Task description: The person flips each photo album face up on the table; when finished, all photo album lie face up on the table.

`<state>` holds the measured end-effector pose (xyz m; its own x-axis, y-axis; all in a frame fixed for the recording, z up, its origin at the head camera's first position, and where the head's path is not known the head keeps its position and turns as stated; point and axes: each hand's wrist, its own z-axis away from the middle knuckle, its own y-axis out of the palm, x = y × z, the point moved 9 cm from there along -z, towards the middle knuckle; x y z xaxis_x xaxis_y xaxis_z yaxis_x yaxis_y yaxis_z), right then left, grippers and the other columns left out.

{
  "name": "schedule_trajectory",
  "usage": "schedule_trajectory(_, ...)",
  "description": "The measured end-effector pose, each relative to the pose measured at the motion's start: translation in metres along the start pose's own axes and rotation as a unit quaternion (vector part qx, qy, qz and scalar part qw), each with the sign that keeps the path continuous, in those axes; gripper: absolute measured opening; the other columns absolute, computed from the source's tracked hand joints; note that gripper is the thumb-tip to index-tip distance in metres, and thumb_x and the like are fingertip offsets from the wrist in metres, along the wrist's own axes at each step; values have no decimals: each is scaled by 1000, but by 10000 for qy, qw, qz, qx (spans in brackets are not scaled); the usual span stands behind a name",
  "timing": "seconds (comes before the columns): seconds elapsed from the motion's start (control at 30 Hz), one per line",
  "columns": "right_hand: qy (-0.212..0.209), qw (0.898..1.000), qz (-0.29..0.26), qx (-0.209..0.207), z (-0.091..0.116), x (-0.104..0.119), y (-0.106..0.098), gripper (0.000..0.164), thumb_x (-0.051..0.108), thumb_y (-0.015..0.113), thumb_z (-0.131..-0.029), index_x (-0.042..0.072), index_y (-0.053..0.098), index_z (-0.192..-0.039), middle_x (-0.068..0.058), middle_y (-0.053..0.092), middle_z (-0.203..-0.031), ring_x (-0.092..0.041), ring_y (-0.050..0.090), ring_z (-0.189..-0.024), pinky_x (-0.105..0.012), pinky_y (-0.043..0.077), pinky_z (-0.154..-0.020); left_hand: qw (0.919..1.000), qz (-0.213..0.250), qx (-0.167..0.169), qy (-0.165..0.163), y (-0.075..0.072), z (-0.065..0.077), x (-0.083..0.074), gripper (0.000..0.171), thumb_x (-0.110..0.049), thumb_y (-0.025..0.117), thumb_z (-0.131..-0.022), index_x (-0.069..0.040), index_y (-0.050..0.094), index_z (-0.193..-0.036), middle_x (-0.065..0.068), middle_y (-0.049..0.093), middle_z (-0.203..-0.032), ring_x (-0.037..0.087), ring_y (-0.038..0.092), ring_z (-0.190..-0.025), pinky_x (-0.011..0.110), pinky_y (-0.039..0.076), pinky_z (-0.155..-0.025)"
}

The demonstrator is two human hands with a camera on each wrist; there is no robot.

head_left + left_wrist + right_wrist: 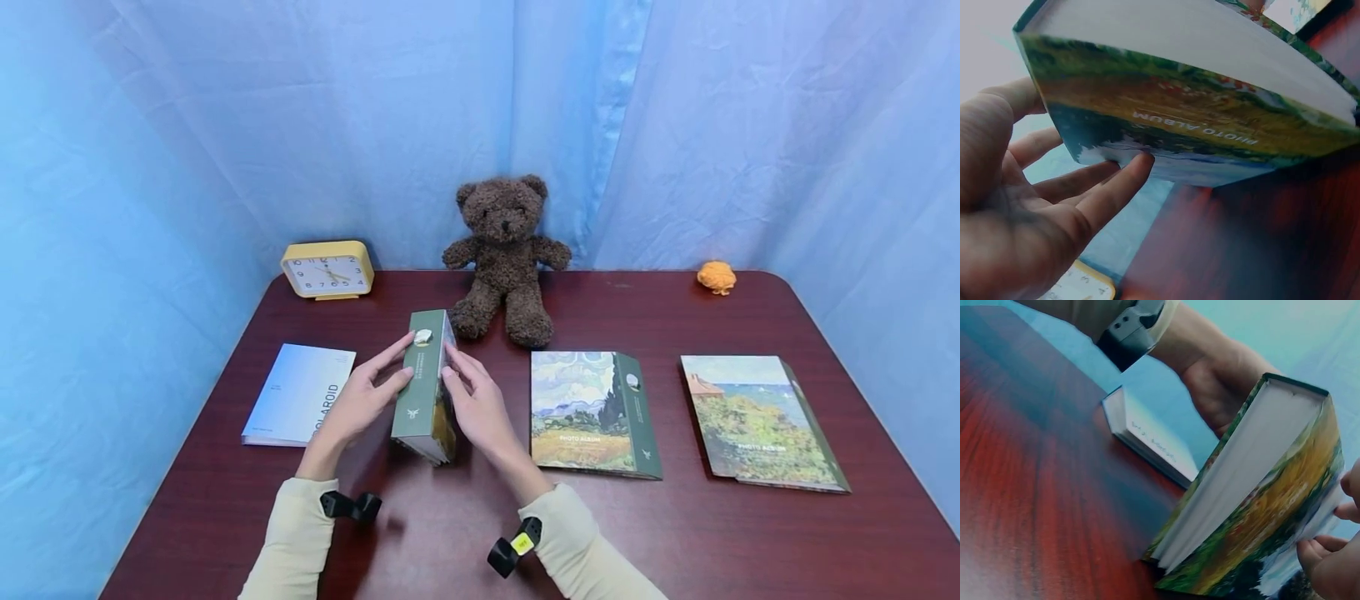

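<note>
A thick green-spined photo album [426, 383] stands on edge near the middle of the table, spine upward. My left hand [363, 396] touches its left side, thumb and index tips at the spine. In the left wrist view, the splayed fingers [1110, 194] of that hand lie against the painted cover. On the opposite side, the fingertips of my right hand [480, 408] rest against the right cover, also seen in the right wrist view, where the white page block [1235, 462] shows between the covers.
Left lies a blue-white Polaroid book [292, 396]; behind it stands a yellow clock [328, 271]. A brown teddy bear [504, 258] sits at the back. Right are two more painted albums, one nearer [577, 408], one farther [757, 417]. An orange fuzzy ball [717, 277] sits at the back right.
</note>
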<state>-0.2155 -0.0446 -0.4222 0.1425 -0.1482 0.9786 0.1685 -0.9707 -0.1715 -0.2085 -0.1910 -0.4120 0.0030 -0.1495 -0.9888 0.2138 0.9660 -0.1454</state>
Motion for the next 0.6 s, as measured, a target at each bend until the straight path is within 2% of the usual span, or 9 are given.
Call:
schedule_trajectory(0.13,111,9996,157,220,2,-9,8,43,30,48,-96,25,43,-139,-3,41,-139,-17,47,-121,-30,43,-95,9988,-473,19,-125,-6,2,0,54,-34,58,-90,-35,38,-140,11,45,-134,24,52,-114,32,52,-78)
schedule_trajectory(0.3,317,9957,717,500,4,-22,15,48,38,50,-94,26,41,-140,-8,37,-142,-20,46,-122,-33,42,-96,9925,-1129,94,-458,-12,7,1,60,-43,60,-87,-41,34,-140,10,43,-135,23,56,-104,33,53,-71)
schedule_trajectory(0.4,356,9927,940,671,6,-28,19,52,42,50,-93,23,40,-141,-12,35,-143,-24,44,-123,-37,42,-97,9867,-1543,40,-511,-19,10,0,63,-45,60,-86,-38,32,-142,12,45,-133,24,57,-98,32,52,-69)
schedule_trajectory(0.6,378,9884,1264,747,7,-34,20,55,42,52,-92,19,40,-141,-16,33,-143,-29,45,-122,-43,42,-95,9822,-1783,-37,-590,-29,14,-1,63,-45,61,-86,-33,35,-142,16,47,-126,26,56,-101,32,53,-68)
